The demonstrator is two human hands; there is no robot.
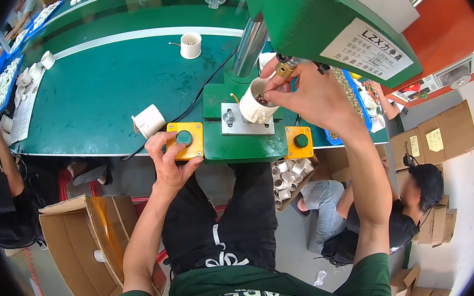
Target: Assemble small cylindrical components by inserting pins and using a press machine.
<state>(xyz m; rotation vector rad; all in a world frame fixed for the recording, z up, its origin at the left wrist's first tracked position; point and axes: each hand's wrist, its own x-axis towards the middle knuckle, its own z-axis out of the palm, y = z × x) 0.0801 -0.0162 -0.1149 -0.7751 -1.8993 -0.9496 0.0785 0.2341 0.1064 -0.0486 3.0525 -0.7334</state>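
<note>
My left hand grips a yellow push-button box at the table edge, its fingers at the green button and the thumb along the lower side. Under the head of a green bench press, a white plastic cup sits tilted on the metal plate. My right hand reaches in beside the brass-coloured press tip. Its thumb and fingers are pinched together at the cup's mouth; what they hold is hidden. Small dark parts and a thin wire show at the cup.
A second button box is right of the press. White cups stand and lie on the green table. A black cable crosses it. Below are an open carton and a box of white parts. Co-workers sit left and right.
</note>
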